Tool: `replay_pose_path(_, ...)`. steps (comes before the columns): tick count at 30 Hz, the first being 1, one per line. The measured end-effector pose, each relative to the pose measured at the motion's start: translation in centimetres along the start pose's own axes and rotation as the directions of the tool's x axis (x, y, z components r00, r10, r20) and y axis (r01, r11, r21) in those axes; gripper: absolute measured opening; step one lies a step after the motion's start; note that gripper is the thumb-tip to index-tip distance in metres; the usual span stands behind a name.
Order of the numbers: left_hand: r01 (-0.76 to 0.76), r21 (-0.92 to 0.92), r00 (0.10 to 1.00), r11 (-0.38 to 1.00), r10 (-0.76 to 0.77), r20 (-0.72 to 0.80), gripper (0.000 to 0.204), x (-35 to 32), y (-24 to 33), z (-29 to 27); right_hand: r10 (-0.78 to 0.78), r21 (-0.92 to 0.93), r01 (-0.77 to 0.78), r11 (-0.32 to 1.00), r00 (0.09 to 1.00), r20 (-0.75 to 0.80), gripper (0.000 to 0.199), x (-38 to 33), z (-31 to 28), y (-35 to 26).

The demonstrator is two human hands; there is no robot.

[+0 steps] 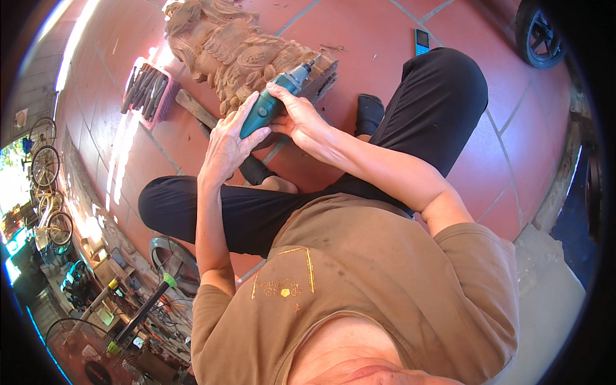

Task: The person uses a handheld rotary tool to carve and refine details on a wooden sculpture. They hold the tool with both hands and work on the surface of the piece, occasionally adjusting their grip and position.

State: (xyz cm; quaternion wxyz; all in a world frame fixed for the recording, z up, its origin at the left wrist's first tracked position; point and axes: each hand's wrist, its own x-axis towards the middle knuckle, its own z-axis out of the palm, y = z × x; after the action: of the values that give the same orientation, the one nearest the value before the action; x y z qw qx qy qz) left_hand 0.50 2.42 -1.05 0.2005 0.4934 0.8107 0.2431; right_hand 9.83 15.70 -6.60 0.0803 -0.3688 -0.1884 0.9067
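A green handheld die grinder [260,114] points up and to the right, a thin bit at its grey tip. My left hand [224,144] wraps round its rear part, thumb along the body. My right hand [301,115] grips it from the right side near the front, with the thumb on top. Just beyond the tool lies a carved brown wooden sculpture [234,48] with deep relief. The grinder's tip is over the sculpture's near right end; whether it touches the wood I cannot tell.
A pink basket [168,96] of dark rod-like tools stands left of the sculpture, a wooden handle [196,108] beside it. A phone [421,42] lies by my right knee on the red tiled floor [359,38]. Bicycles [46,167] and a fan [83,353] stand at left.
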Motion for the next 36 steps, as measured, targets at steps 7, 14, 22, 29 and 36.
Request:
replay_pose_path(7,-0.006,0.029,1.000,1.000,0.007,-0.022,0.067,0.1,-0.1,0.1,0.002,-0.016,-0.002,1.000,1.000,0.013,0.043,0.6,0.0,0.0)
replay_pose_path(14,0.026,-0.004,0.998,1.000,-0.026,0.050,0.068,0.2,0.5,-0.4,-0.003,0.012,0.003,1.000,1.000,0.006,0.042,-0.6,-0.2,-0.1)
replay_pose_path(22,-0.011,0.017,1.000,1.000,0.011,0.021,0.068,0.0,0.2,-0.1,0.002,0.003,-0.002,1.000,1.000,-0.008,0.041,-0.7,-0.2,0.0)
replay_pose_path(29,-0.012,0.019,1.000,1.000,0.012,-0.015,0.068,0.2,-0.1,0.0,-0.018,-0.014,0.018,1.000,1.000,0.009,0.041,0.1,0.2,-0.1)
replay_pose_path(36,-0.006,0.021,1.000,1.000,0.006,-0.017,0.068,0.1,-0.1,-0.1,0.036,-0.012,-0.036,0.999,0.999,0.004,0.039,0.6,0.0,0.0)
